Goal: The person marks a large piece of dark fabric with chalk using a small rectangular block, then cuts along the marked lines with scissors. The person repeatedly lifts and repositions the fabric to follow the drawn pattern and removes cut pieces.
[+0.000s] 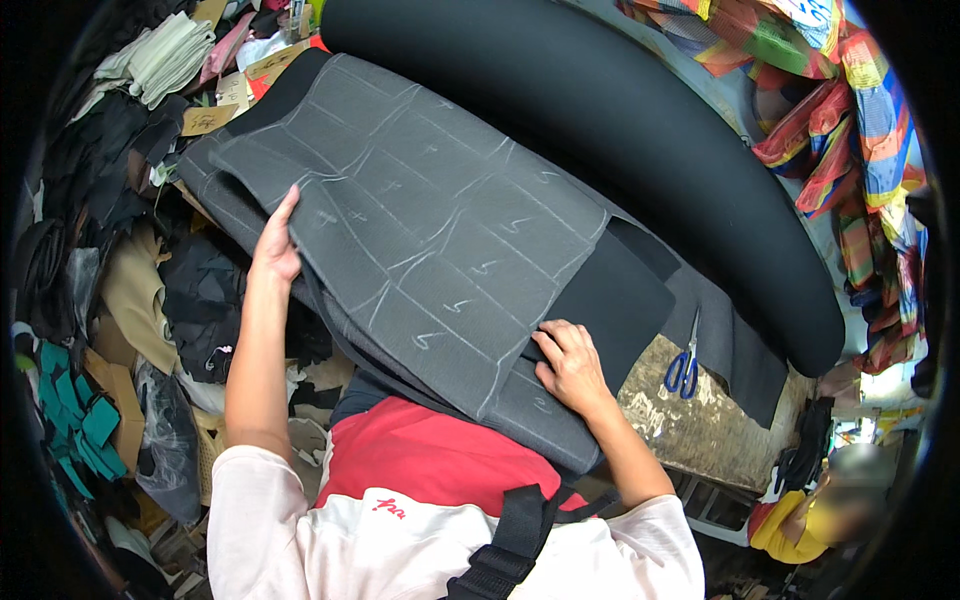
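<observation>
A grey fabric sheet (440, 220) covered in chalk-drawn outlines and marks lies slantwise across the table, over more dark sheets. My left hand (278, 245) grips its left edge, which is lifted, with the fingers partly hidden beyond the edge. At the sheet's lower right edge is my right hand (570, 365), its curled fingertips closed on the border over the marked layer below. Black smooth material (612, 300) shows beside that edge. Blue-handled scissors (683, 372) rest to the right of my right hand, partly on dark cloth.
A thick black roll (600, 130) stretches along the far side. The worn wooden tabletop (665, 430) shows at right. Fabric scraps (130, 290) and cardboard pieces crowd the left. Colourful mesh bags (880, 140) hang at far right; a person in yellow (800, 530) is at lower right.
</observation>
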Demonstrator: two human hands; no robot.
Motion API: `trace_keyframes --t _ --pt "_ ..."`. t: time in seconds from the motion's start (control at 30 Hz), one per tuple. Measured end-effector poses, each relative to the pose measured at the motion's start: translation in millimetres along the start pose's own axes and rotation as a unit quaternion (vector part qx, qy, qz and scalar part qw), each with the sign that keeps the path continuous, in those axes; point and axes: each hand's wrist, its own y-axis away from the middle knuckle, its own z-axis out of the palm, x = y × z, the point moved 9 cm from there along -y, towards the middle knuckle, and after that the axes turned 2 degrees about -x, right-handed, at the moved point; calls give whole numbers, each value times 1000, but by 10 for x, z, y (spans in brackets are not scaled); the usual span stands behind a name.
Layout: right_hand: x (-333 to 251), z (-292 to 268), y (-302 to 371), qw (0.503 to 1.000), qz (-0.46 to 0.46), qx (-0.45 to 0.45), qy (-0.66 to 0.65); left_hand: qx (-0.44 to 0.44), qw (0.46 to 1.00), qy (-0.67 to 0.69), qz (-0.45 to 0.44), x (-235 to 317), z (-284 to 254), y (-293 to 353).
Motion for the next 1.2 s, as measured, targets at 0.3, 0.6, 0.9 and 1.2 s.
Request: trace_keyframes --t 0.3,0.6,0.9,1.2 --pt "-2 -375 108 986 -36 116 -112 11 999 22 -25 -47 -48 -110" --pt "-278 -200 156 996 -63 -39 -52 49 989 -93 106 406 -191 267" --pt "-264 43 186 991 -23 -116 -62 127 970 -170 119 104 -445 242" --pt "-239 -277 898 957 127 -258 -33 0 612 -632 476 488 659 1856"
